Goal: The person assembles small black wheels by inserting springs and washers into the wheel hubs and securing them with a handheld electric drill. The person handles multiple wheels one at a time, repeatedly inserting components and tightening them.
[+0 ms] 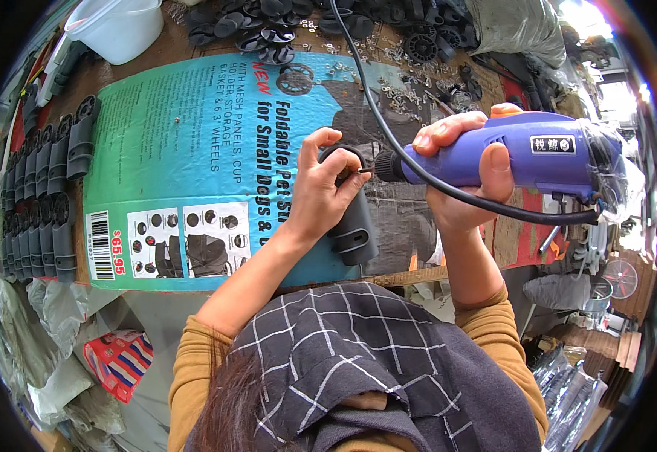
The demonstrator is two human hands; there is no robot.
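Observation:
My left hand (321, 192) grips a dark grey plastic bracket part (355, 230) that stands on the printed teal cardboard sheet (193, 143). My right hand (460, 177) holds a purple corded electric screwdriver (524, 154) sideways. Its tip touches the top of the part, right by my left fingers. The tool's black cable (389, 128) loops up over the table and back under my right wrist.
Rows of matching grey parts (42, 196) line the table's left edge. A white tub (121, 26) stands at the top left. Black wheels (268, 30) and small metal washers and screws (411, 83) lie along the far side. Plastic bags (35, 331) lie lower left.

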